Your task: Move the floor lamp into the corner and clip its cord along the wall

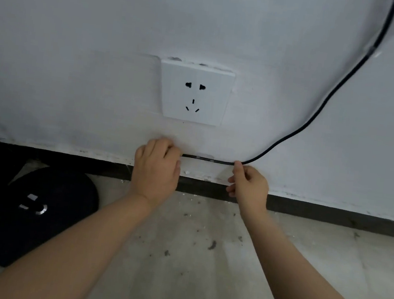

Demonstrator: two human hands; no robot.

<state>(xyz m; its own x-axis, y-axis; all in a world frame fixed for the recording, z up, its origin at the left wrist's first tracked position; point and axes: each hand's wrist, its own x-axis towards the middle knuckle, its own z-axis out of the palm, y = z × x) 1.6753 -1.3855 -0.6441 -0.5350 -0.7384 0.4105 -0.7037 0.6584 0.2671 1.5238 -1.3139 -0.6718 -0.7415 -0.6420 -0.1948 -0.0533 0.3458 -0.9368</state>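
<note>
A black cord point(332, 91) curves down the white wall from the upper right and runs level just above the skirting. A clear clip point(204, 156) holds that level stretch to the wall below the socket. A second clear clip point(373, 50) grips the cord higher up at the right. My left hand point(156, 169) is closed over the cord's left part, pressed against the wall. My right hand point(248, 184) pinches the cord where it bends upward. The lamp's round black base point(38, 217) stands on the floor at the lower left, near the corner.
A white wall socket point(195, 93) sits above my hands with nothing plugged in. A dark skirting strip point(332, 214) runs along the foot of the wall. The bare floor point(203, 249) carries dust and small scraps.
</note>
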